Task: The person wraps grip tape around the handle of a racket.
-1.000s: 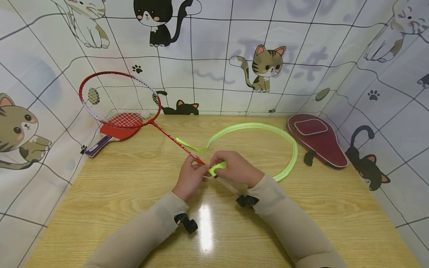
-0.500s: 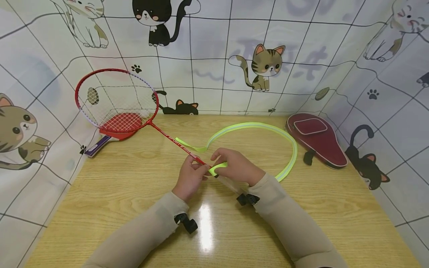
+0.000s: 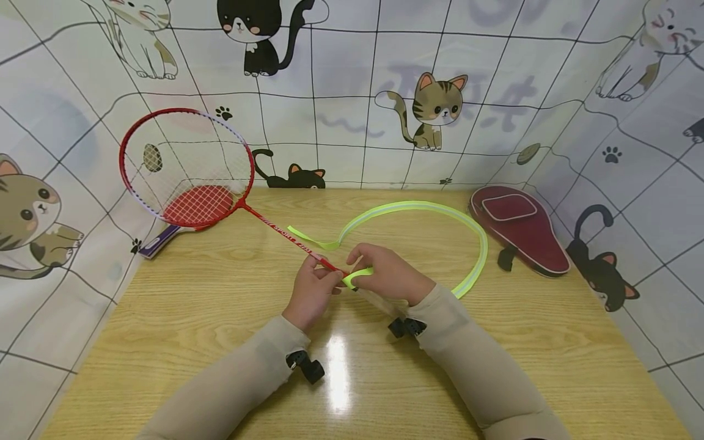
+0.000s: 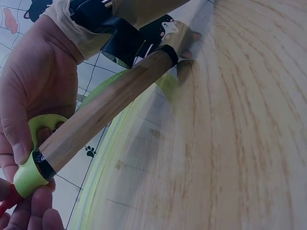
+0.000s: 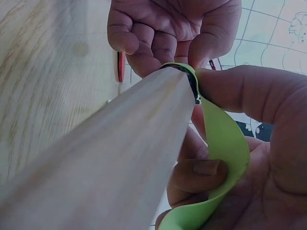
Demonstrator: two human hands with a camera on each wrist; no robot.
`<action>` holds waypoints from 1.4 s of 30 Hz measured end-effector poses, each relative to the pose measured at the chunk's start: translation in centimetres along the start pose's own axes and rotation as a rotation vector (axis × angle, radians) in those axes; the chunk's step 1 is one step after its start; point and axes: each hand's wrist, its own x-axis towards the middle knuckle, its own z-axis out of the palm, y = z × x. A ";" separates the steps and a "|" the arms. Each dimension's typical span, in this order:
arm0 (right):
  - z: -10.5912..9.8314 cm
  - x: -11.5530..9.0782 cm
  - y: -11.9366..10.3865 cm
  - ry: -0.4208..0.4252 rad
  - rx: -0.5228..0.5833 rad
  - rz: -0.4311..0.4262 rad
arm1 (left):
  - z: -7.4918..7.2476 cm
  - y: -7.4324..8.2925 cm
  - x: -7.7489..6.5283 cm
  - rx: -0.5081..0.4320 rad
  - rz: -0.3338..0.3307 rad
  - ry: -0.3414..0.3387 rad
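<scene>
Head view: L hand [image 3: 310, 290] grips the racket [image 3: 277, 229] just above its handle [image 3: 376, 302]; R hand [image 3: 387, 275] pinches the tape [image 3: 414, 206] right beside. Key relation, I'd judge: tape sits btwn both sets of fingertips, crosswise to the racket's long axis, R hand nearer its slack. That axis runs diag., far L to near R; strung end points away & L, handle back under R wrist. Rest of tape curves wide on the table [image 3: 165, 318], beyond & R of hands, one end near the racket. Bat [image 3: 200, 205] shows thru the strings; case [image 3: 517, 229] far R.

L wrist view: tape goes round the handle's top end. L fingers pinch the red part next to it; R thumb lies on the tape, w/ a small loop standing off the handle. Handle slants lower L to upper R, butt away from both hands.

R wrist view: butt end twd viewer, thin end twd fingers. R thumb at the wrap, one R finger curled against the slack, which bows out to the R-hand side. L fingers curled beyond; their hold is mostly hidden here.
</scene>
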 end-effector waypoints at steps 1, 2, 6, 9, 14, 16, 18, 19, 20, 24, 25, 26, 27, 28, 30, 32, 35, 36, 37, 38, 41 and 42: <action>0.0 0.0 0.0 -0.002 0.000 0.005 | 0.0 0.0 0.0 0.001 0.001 0.000; 0.0 0.0 0.1 -0.004 0.000 0.006 | 0.0 0.1 -0.1 0.002 0.003 0.000; 0.0 0.0 0.1 -0.004 -0.015 -0.003 | 0.0 0.0 0.0 0.003 0.009 0.002; 0.0 0.1 0.3 0.008 -0.038 -0.022 | 0.1 0.0 0.0 0.000 0.005 0.006; 0.1 0.0 0.2 0.029 -0.052 -0.037 | 0.1 0.0 0.0 -0.025 -0.009 0.004; 0.1 0.0 0.0 0.032 -0.054 -0.037 | 0.2 0.0 -0.1 -0.038 -0.014 0.002; 0.2 -0.1 0.0 0.032 -0.066 -0.039 | 0.2 0.0 -0.1 -0.043 -0.016 0.000; 0.2 -0.1 0.0 0.033 -0.076 -0.043 | 0.2 0.0 0.0 -0.042 -0.016 0.001; 0.2 -0.1 0.0 0.032 -0.084 -0.048 | 0.2 0.0 0.0 -0.040 -0.014 -0.001; 0.2 0.0 0.0 0.029 -0.105 -0.056 | 0.2 -0.2 0.2 -0.024 -0.008 -0.002; 0.2 0.0 0.1 0.028 -0.107 -0.064 | 0.2 -0.3 0.2 -0.022 -0.003 -0.001; 0.2 0.0 0.1 0.029 -0.106 -0.068 | 0.2 -0.3 0.2 -0.022 0.001 -0.001; 0.2 0.0 0.1 0.030 -0.107 -0.074 | 0.3 -0.3 0.3 -0.026 0.004 -0.001; 0.2 0.0 0.2 0.032 -0.107 -0.083 | 0.3 -0.3 0.3 -0.032 0.006 0.000; 0.2 0.0 0.3 0.037 -0.108 -0.102 | 0.3 -0.3 0.3 -0.041 0.013 0.000; 0.2 0.1 0.4 0.039 -0.106 -0.116 | 0.3 -0.3 0.4 -0.049 0.019 -0.001; 0.3 0.1 0.4 0.039 -0.104 -0.128 | 0.3 -0.4 0.3 -0.065 0.028 -0.011; 0.3 0.1 0.3 0.039 -0.105 -0.130 | 0.3 -0.4 0.3 -0.072 0.032 -0.016; 0.3 0.0 0.2 0.039 -0.107 -0.128 | 0.3 -0.5 0.3 -0.075 0.036 -0.023; 0.3 0.0 0.2 0.040 -0.112 -0.126 | 0.3 -0.5 0.3 -0.079 0.039 -0.029; 0.2 0.0 0.1 0.044 -0.133 -0.115 | 0.2 -0.6 0.3 -0.094 0.053 -0.047; 0.2 0.1 0.1 0.044 -0.141 -0.114 | 0.2 -0.6 0.3 -0.096 0.059 -0.050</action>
